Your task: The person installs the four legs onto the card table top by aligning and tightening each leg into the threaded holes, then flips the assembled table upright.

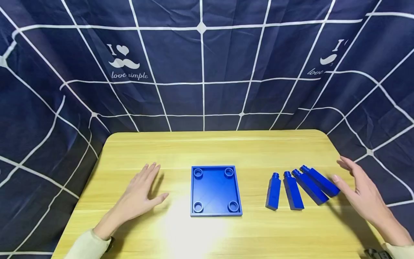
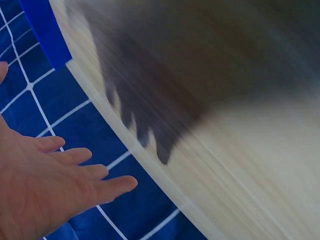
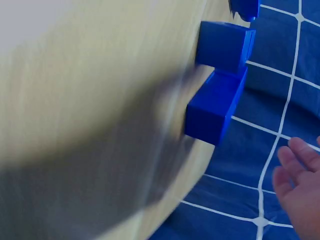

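A square blue plate [image 1: 215, 190] with a raised rim lies flat near the middle of the table, a round socket in each corner. To its right lie several blue square posts with narrow knobbed ends, among them the leftmost post [image 1: 273, 192] and the rightmost post [image 1: 321, 181]. My left hand [image 1: 137, 196] hovers left of the plate, fingers straight and thumb spread, holding nothing. Just right of the rightmost post is my right hand [image 1: 363, 192], fingers loosely extended and nothing in its grasp. The right wrist view shows post ends [image 3: 207, 117] beside that hand [image 3: 302, 187].
All these pieces lie on a light wood-grain table [image 1: 155, 147] with rounded far corners. A dark blue cloth [image 1: 226, 54] with white grid lines hangs behind the table and along both sides. Glare brightens the tabletop below the plate.
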Tool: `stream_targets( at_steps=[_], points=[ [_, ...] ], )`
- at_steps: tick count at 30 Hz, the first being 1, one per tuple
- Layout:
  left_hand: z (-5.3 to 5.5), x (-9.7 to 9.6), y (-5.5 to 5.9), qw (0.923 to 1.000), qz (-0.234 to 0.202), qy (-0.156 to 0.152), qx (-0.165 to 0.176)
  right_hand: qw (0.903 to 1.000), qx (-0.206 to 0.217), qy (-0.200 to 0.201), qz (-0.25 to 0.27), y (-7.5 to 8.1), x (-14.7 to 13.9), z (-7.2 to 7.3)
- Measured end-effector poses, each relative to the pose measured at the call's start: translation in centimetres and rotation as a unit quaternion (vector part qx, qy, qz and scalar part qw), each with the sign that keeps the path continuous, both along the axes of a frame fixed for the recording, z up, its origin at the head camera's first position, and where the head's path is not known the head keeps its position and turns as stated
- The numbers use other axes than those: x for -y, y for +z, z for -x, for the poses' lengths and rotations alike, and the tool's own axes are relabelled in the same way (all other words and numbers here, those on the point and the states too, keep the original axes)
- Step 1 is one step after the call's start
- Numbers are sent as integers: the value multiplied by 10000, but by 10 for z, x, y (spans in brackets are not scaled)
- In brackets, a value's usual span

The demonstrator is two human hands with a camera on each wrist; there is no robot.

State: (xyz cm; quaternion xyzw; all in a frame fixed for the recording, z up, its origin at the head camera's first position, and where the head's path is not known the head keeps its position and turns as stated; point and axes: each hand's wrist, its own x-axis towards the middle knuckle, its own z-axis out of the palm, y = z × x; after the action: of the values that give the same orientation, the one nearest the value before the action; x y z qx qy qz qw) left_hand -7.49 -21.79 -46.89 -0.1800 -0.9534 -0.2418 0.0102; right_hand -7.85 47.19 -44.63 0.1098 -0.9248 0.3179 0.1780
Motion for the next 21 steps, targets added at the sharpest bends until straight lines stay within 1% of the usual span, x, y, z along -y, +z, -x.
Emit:
stream_targets(
  at_steps=[2,5,8,12,14,17,21],
  points=[
    [-2,-5,-1,9999,-88,-120,54,9997,213,82,127,-4,-1,1],
    [-3,-15,-2,9993,-232,-229,168,9971,718,160,184,-10,-5,1],
    [-1,-26,-5,9984,-348,-333,295,9938,1084,184,157,-15,-9,1],
    [0,-36,-9,9964,-475,-453,531,9920,1210,283,237,-18,-12,3],
    [-2,-39,-11,9950,-494,-527,684,9914,1241,327,267,-21,-13,5],
    [-7,-42,-14,9931,-461,-669,845,9906,1317,277,261,-26,-13,7],
    [-13,-46,-19,9924,-348,-836,835,9880,1528,157,185,-33,-13,8]
  ],
)
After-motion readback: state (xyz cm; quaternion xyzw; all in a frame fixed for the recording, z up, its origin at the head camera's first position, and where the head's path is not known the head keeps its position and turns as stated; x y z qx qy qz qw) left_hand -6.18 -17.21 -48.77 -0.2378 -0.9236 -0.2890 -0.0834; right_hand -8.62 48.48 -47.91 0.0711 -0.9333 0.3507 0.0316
